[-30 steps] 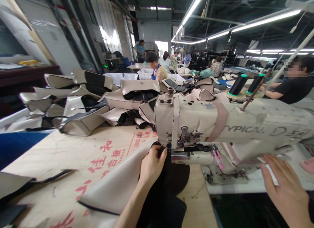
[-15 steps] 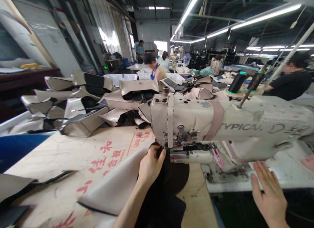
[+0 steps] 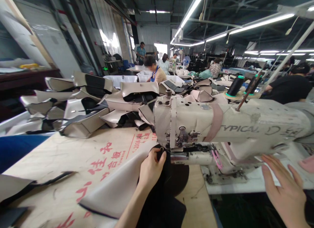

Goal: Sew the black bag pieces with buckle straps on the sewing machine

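Observation:
My left hand point(image 3: 151, 167) is closed on the edge of a beige and black fabric piece point(image 3: 117, 185) right at the needle of a cream sewing machine point(image 3: 220, 126). The fabric trails back toward me over the plywood table point(image 3: 73, 156). My right hand point(image 3: 286, 188) hovers open, fingers stretched out, in front of the machine's base at the lower right, holding nothing.
A heap of sewn beige and black pieces point(image 3: 83, 100) lies at the table's far side. Black thread cones point(image 3: 235, 86) stand behind the machine. Other people point(image 3: 155, 68) work at tables further back; a person in black point(image 3: 290, 86) sits at the right.
My right hand dipped lower, then rose again toward the machine's base. My left hand stays gripped on the fabric at the needle.

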Demonstrator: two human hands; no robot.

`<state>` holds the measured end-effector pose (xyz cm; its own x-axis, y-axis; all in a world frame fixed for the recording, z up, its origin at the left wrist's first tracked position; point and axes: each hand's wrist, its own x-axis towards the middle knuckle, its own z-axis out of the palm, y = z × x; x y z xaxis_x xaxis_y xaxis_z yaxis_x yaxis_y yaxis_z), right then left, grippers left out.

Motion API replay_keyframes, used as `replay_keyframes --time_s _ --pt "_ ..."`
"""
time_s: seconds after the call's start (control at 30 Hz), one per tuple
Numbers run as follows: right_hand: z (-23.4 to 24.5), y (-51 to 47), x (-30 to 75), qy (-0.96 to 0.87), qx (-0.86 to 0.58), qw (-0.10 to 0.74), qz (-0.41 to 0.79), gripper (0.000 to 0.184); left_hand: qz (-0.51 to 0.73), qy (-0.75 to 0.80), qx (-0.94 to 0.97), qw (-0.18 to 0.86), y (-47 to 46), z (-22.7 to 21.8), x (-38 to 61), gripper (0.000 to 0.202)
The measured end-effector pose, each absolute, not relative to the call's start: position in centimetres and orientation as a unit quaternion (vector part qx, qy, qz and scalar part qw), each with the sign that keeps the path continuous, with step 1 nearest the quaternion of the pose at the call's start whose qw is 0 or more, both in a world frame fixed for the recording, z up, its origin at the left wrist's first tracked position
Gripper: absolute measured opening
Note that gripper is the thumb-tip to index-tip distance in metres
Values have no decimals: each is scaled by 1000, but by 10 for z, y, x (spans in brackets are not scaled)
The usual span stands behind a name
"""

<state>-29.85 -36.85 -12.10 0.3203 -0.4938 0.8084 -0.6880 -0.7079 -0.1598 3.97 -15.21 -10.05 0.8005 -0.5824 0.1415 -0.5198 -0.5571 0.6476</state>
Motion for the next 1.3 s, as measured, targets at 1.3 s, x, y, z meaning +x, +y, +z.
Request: replay_keyframes --time_s 1.3 --pt "-132 -365 -293 -368 813 136 431 52 -76 -322 890 313 -174 -95 70 28"
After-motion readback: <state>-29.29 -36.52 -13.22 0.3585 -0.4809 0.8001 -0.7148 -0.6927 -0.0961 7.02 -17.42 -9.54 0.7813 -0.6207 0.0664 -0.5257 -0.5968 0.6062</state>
